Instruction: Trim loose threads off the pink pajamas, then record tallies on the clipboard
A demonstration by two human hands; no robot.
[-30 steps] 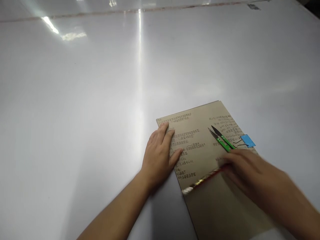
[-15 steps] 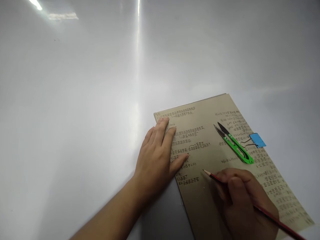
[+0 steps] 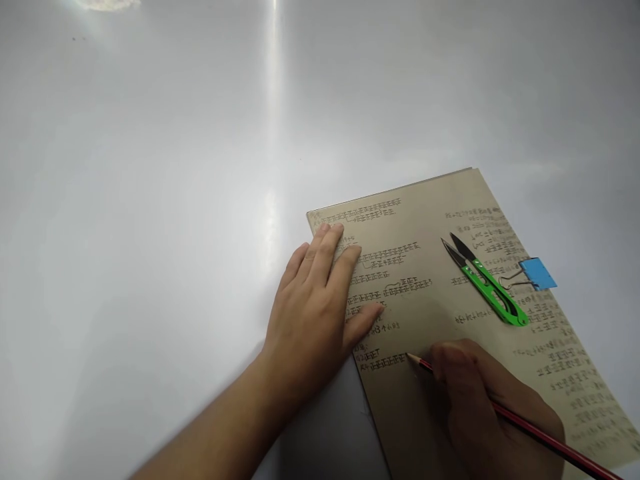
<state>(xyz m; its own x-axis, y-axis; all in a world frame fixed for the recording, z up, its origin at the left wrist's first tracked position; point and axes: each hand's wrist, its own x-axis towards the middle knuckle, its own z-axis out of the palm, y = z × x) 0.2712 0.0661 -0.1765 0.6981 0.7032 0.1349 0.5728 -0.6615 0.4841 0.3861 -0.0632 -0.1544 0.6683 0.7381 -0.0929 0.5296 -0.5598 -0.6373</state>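
A tan sheet of card (image 3: 425,193) covered in handwritten tally marks lies at the right, its top edge tilted. My left hand (image 3: 315,313) rests flat on the card's left edge, fingers spread. Gripped in my right hand (image 3: 490,407) is a red and black pencil (image 3: 530,430). Its tip meets the card at the end of the lowest tally row. Green thread snips (image 3: 493,293) with dark blades lie on the card above my right hand. A blue binder clip (image 3: 537,274) is on the card's right edge, close to the snips.
A glossy white table (image 3: 165,200) spreads under everything, with a bright streak of reflected light down its middle. Another thin sheet edge shows beneath the card's top edge.
The pencil tip has moved down to the end of the lowest tally row. The view has shifted slightly, so the snips and clip appear further right. My left hand stays on the card.
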